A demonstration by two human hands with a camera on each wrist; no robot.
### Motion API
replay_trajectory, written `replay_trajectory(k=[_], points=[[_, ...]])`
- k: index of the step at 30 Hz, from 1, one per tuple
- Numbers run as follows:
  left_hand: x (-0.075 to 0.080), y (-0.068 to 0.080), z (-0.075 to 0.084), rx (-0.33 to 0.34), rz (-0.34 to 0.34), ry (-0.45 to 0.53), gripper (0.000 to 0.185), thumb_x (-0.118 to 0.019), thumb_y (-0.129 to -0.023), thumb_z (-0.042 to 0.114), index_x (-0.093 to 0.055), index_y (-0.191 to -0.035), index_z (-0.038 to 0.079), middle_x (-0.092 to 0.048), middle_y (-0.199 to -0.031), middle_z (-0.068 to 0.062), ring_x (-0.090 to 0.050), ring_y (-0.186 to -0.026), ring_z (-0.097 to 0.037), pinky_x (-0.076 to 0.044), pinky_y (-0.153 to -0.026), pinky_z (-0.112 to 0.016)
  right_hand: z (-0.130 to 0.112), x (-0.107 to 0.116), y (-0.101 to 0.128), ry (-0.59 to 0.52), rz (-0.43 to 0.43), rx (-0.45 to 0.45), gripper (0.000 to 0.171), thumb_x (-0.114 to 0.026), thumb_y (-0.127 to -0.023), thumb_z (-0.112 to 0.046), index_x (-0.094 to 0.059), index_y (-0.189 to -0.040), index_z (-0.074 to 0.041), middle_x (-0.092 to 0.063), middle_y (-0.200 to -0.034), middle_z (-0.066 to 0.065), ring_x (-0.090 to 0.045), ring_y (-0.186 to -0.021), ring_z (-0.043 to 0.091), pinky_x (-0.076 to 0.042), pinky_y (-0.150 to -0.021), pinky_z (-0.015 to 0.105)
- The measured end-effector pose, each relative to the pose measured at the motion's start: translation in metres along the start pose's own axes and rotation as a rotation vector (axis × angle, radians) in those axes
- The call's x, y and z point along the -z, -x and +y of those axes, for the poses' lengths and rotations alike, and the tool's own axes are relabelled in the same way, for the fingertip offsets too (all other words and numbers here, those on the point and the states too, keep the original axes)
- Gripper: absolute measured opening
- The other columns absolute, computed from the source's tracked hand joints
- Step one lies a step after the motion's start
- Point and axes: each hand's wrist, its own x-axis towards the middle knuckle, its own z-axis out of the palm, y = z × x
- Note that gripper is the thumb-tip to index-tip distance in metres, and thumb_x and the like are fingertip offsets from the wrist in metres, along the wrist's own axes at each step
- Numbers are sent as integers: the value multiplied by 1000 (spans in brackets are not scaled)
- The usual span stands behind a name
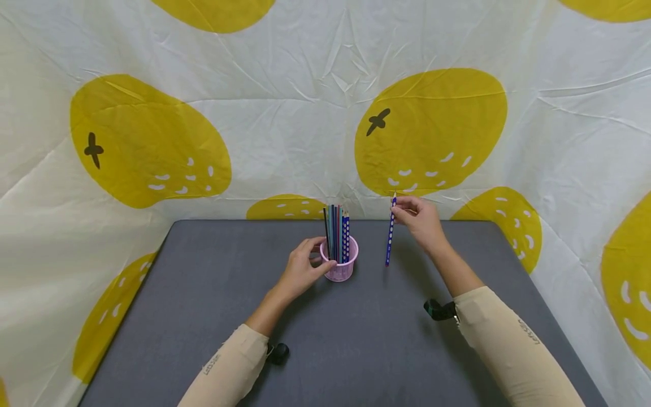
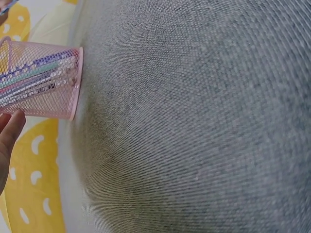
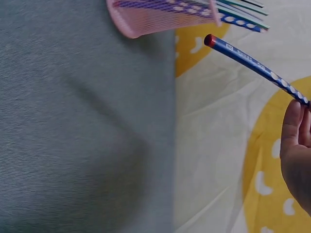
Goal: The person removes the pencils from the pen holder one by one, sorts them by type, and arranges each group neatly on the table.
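Note:
A pink mesh pencil cup point(image 1: 339, 273) stands upright on the table, holding several pencils point(image 1: 337, 234), some dark and some blue with white dots. My left hand point(image 1: 301, 270) holds the cup from its left side, thumb at the near rim and fingers round the far side. In the left wrist view, fingertips point(image 2: 17, 119) touch the mesh. To the right of the cup, my right hand point(image 1: 419, 220) pinches a blue dotted pencil point(image 1: 390, 240) near its upper, pointed end. This pencil hangs nearly upright above the table, its red-tipped end point(image 3: 210, 41) downward.
The dark grey table point(image 1: 254, 243) ends at a back edge just behind the cup. Beyond it hangs a pale cloth point(image 1: 285, 141) printed with yellow fruit shapes. A small black device point(image 1: 439, 310) sits at the right wrist, and another point(image 1: 278, 354) at the left.

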Motion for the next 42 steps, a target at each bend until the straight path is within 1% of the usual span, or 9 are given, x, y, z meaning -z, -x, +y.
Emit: replay_trajectory(k=[5, 9, 14, 18, 21, 26, 32, 38, 42], points=[[0, 1, 0, 10, 1, -13, 62, -84, -88, 18, -57, -140, 1, -63, -127, -17, -66, -116, -30, -62, -92, -30, 24, -1, 4, 25, -11, -63, 37, -64, -101, -5, -57, -129, 17, -67, -97, -2, -66, -80, -3, -62, -77, 18], [0, 0, 0, 4, -4, -5, 63, -84, -88, 18, -56, -141, 1, -63, -127, -17, -66, -116, -30, -62, -92, -30, 47, -3, 7, 55, -13, -107, 36, -64, -100, -2, -58, -129, 18, -71, -101, 7, -65, -79, -3, -63, -77, 22], [-1, 0, 0, 10, -2, -7, 62, -85, -87, 19, -57, -141, 2, -63, -127, -15, -66, -116, -28, -62, -92, -29, 67, -7, 8, 150, -13, -142, 35, -65, -100, -3, -60, -127, 17, -73, -104, 19, -64, -75, -4, -64, -76, 26], [-1, 0, 0, 9, -5, 4, 62, -85, -87, 18, -57, -140, 1, -63, -126, -16, -66, -116, -31, -62, -92, -30, 80, -13, 10, 209, -23, -171, 33, -65, -99, -3, -62, -125, 17, -73, -107, 26, -64, -72, -3, -62, -72, 20], [-1, 0, 0, 10, -13, 16, 62, -85, -87, 17, -57, -140, 0, -62, -126, -18, -65, -117, -34, -62, -92, -30, 89, -18, 15, 245, -42, -204, 32, -66, -99, -4, -63, -123, 16, -73, -108, 26, -63, -71, -2, -59, -68, 15], [-1, 1, 0, 17, -13, 19, 62, -85, -87, 17, -57, -140, 0, -62, -126, -18, -65, -117, -35, -62, -93, -31, 96, -27, 21, 244, -68, -257, 30, -65, -99, -4, -64, -120, 17, -73, -106, 27, -65, -71, 1, -59, -66, 16], [-1, 2, 0, 15, -1, 17, 62, -85, -87, 16, -57, -140, 0, -63, -125, -17, -65, -116, -35, -62, -92, -31, 96, -34, 24, 247, -59, -284, 26, -66, -98, -1, -65, -116, 17, -74, -100, 26, -66, -68, 5, -60, -64, 17], [-1, 3, 1, 23, -13, 26, 62, -85, -87, 17, -57, -140, 0, -62, -125, -17, -65, -117, -35, -61, -93, -31, 95, -39, 27, 337, -45, -315, 21, -69, -96, -4, -70, -110, 11, -76, -95, 19, -67, -66, 6, -59, -62, 17], [-1, 3, 1, 25, -8, 22, 61, -85, -87, 17, -57, -140, 0, -62, -125, -17, -65, -117, -35, -62, -93, -33, 95, -42, 28, 433, -48, -309, 20, -71, -95, -8, -73, -107, 7, -77, -92, 16, -67, -64, 5, -57, -60, 18]])
